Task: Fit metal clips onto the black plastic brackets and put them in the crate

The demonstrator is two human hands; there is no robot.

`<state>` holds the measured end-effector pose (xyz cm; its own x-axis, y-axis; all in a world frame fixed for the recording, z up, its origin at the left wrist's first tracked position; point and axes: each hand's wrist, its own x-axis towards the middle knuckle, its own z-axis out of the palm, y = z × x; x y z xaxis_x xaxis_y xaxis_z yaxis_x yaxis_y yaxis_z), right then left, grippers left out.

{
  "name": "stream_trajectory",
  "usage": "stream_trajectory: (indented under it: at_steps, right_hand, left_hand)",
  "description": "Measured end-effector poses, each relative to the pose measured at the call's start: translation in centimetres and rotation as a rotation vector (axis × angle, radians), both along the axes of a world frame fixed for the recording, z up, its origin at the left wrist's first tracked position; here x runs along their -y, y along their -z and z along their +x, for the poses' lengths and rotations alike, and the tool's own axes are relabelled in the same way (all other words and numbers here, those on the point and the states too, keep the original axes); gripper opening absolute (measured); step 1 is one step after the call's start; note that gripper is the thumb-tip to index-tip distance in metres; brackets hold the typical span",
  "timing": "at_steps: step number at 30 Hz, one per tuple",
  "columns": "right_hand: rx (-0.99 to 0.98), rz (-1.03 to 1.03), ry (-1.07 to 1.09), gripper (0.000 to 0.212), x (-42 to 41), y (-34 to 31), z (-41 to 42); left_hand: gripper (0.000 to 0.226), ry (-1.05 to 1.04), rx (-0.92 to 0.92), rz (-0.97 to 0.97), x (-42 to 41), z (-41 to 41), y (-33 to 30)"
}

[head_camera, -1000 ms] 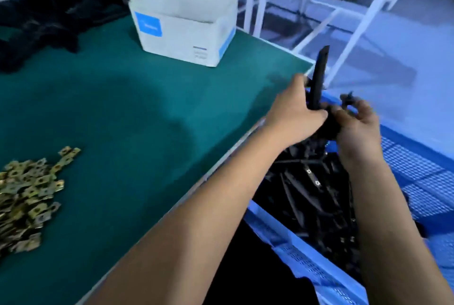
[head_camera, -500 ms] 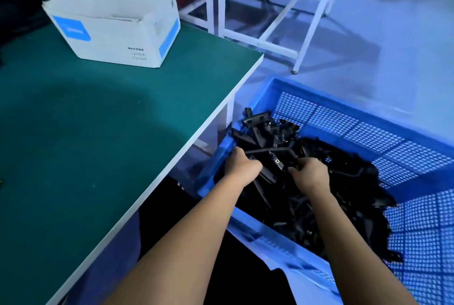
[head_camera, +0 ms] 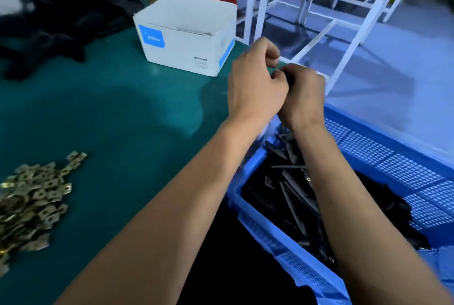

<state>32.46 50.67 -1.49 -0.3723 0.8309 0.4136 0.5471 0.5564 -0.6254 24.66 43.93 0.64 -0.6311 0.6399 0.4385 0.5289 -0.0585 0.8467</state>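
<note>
Since half a second ago I see both hands lifted out of the blue perforated plastic crate [head_camera: 383,157] and brought together above the right edge of the green-topped table [head_camera: 118,113], and the view has swung back left so the clips are in sight again. The left hand [head_camera: 255,83] has its fingers curled inward, its thumb pressed toward the right hand [head_camera: 304,91], which is curled round a small dark piece [head_camera: 291,81] between them; I cannot tell whether that piece is a bracket, as too little of it shows. The two hands touch at the knuckles. Below the right forearm, the heap of black plastic brackets [head_camera: 290,189] lies in the crate, which stands just beside the table's right edge. A white cardboard box with blue labels [head_camera: 186,37] stands near the table's far right corner, just beyond the hands. The loose pile of brass-coloured metal clips [head_camera: 32,196] lies at the left edge, well apart from the hands. A blurred pile of black parts [head_camera: 61,22] fills the far left corner.
</note>
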Motion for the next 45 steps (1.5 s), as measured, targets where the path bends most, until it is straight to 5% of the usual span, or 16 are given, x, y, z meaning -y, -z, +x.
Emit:
stream_trajectory:
  at_steps: [9, 15, 18, 24, 29, 33, 36, 39, 45]
  right_hand:
    - [0.158, -0.017, -0.715, 0.016, 17.4, -2.1, -22.3]
    - [0.252, 0.172, -1.012, 0.021, 29.1, -2.8, -34.6]
    - [0.277, 0.198, -1.117, 0.002, 34.1, -3.3, -41.2]
    - [0.354, 0.27, -1.248, 0.028, 40.7, -2.8, -53.9]
    - [0.455, 0.339, -1.258, 0.058, 44.6, -1.6, -64.2]
    - [0.501, 0.349, -1.3, 0.09, 48.1, -0.5, -70.7]
    - [0.432, 0.208, -1.314, 0.101, 51.0, 0.2, -74.1]
    - [0.317, 0.008, -1.269, 0.089, 53.2, 1.0, -75.7]
    - [0.326, 0.158, -1.255, 0.015, 50.0, 2.4, -74.5]
  left_hand:
    - [0.025, -0.613, 0.059, -0.008, 19.6, -19.4, -1.6]
    - [0.023, -0.967, 0.003, -0.12, 33.5, -29.8, -0.7]
    - [0.028, -1.132, -0.019, -0.223, 40.0, -35.6, -0.4]
    - [0.032, -1.382, 0.052, -0.47, 50.3, -46.6, 0.5]
    - [0.054, -1.568, 0.314, -0.539, 57.2, -54.8, 1.3]
    - [0.071, -1.526, 0.326, -0.641, 60.9, -60.5, 1.7]
    - [0.09, -1.338, 0.462, -0.473, 62.4, -63.9, 1.8]
    - [0.087, -1.208, 0.538, -0.272, 62.3, -65.5, 2.4]
    - [0.057, -1.143, 0.458, -0.241, 59.3, -63.8, 4.1]
